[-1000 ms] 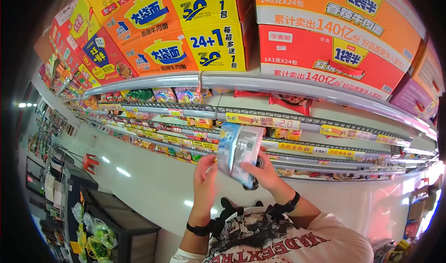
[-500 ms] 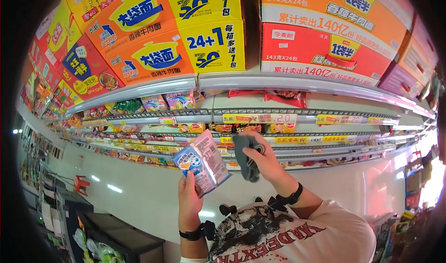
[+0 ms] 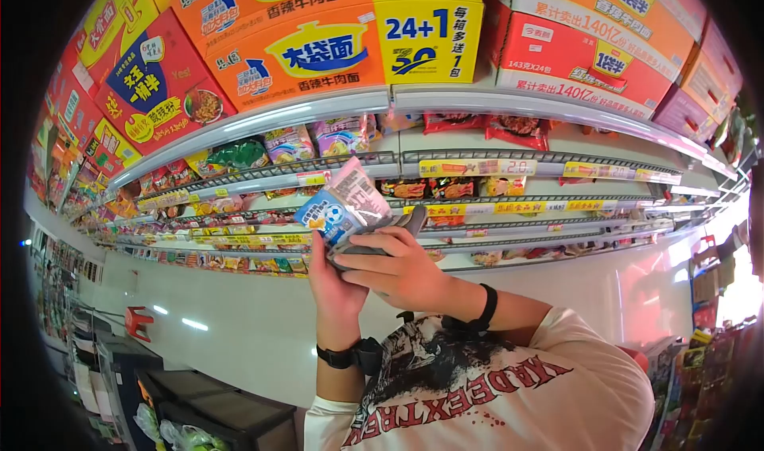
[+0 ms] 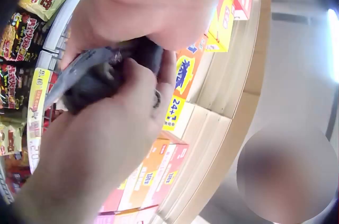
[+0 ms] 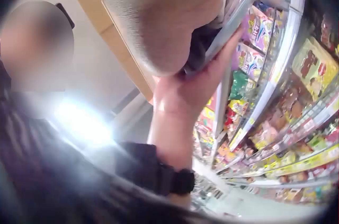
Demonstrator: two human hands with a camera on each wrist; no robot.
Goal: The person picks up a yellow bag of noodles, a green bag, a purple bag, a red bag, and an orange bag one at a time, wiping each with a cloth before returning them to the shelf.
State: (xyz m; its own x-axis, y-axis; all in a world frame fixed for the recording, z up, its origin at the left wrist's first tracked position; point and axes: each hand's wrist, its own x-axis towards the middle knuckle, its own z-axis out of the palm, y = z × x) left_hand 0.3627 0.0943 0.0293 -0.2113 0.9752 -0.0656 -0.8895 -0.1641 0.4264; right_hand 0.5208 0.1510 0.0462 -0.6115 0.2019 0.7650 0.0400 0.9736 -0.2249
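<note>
In the head view my left hand [image 3: 336, 296] holds a blue, white and pink printed packet [image 3: 350, 196], its thumb along the lower left edge. My right hand [image 3: 410, 272] lies across the packet's lower part and grips a dark grey, soft-looking folded item [image 3: 410, 222]. The two hands meet there, so the packet's bottom is hidden. From the left wrist, the dark item [image 4: 87, 89] shows bunched between both hands, next to the packet seen nearly edge-on. What kind of thing the dark item is I cannot tell. A ring shows on my right hand [image 4: 116, 107].
Shelves with price strips [image 3: 509, 167] and bagged noodles [image 3: 286, 144] run across in front. Large noodle cartons [image 3: 318, 57] are stacked on top. Behind the floor [image 3: 239, 308] at left stand a red stool [image 3: 138, 324] and a dark cabinet [image 3: 231, 411].
The packet passed from the right side to my left hand, while the right hand's dark item came into view. Then the right hand moved left, bringing the dark item against the packet.
</note>
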